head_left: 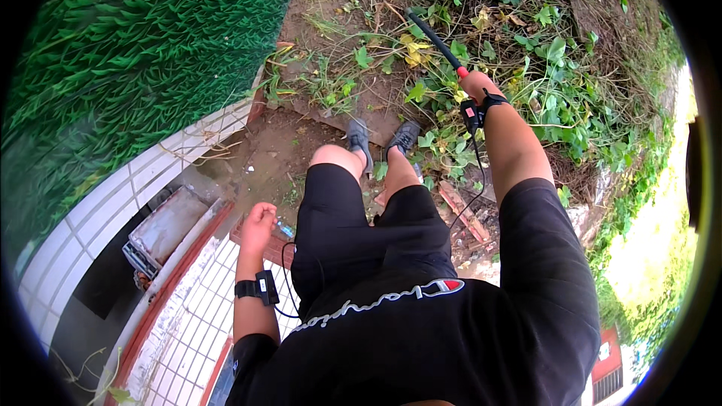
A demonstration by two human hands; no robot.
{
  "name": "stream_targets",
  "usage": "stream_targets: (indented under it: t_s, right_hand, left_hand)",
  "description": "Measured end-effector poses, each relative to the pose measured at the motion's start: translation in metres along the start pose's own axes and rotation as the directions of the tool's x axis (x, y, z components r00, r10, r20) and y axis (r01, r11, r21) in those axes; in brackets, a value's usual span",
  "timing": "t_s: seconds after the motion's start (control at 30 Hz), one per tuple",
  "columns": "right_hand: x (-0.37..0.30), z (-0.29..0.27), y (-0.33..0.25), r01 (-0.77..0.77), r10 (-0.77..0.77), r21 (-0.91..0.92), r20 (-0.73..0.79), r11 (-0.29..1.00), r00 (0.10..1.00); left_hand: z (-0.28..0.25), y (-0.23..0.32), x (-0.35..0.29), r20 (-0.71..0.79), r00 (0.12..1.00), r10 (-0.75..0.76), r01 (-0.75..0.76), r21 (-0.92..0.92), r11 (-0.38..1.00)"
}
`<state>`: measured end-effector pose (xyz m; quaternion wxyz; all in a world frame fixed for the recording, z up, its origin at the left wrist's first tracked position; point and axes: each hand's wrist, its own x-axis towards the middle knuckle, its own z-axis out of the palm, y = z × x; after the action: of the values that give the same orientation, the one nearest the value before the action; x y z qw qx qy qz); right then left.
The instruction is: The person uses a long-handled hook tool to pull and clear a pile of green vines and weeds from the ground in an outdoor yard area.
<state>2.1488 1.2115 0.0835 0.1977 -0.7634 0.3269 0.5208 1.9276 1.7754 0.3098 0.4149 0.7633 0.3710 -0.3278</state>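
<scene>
My right hand [475, 84] is closed around the red grip of a long, thin, black-shafted tool [436, 39]. It reaches forward over the weeds, and the shaft slants up to the left above leafy vines [556, 53]. Whether the tool's tip touches the plants I cannot tell. At my left side, beside my thigh, hangs my left hand [260, 224], its fingers loosely bent with nothing visible in them. A small blue-and-white piece of litter [285, 229] shows just beyond it. Each wrist wears a strapped black device with a cable.
My grey shoes [358, 135] stand on bare soil. To the left rises a white tiled wall edge [113, 195] with green artificial turf [150, 53] beyond. A worn metal box [169, 229] sits in a recess there. Broken brick pieces [462, 210] lie right of my legs.
</scene>
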Motion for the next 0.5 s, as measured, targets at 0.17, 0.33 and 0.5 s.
stream_targets:
  t_s: [0.17, 0.33, 0.5]
  right_hand:
    - [-0.003, 0.020, 0.001, 0.093, -0.096, -0.073, -0.047, 0.993, 0.994]
    - [-0.045, 0.023, -0.005, 0.070, -0.089, -0.187, -0.095, 0.980, 0.991]
    - [-0.028, 0.030, -0.018, 0.113, -0.156, -0.251, -0.159, 0.961, 0.975]
  left_hand:
    - [-0.008, -0.038, -0.022, 0.007, 1.000, -0.018, 0.015, 0.258, 0.966]
    - [-0.012, -0.064, -0.004, 0.110, 0.976, -0.189, 0.159, 0.239, 0.958]
    - [-0.012, -0.030, 0.052, 0.140, 0.984, -0.110, 0.079, 0.211, 0.974]
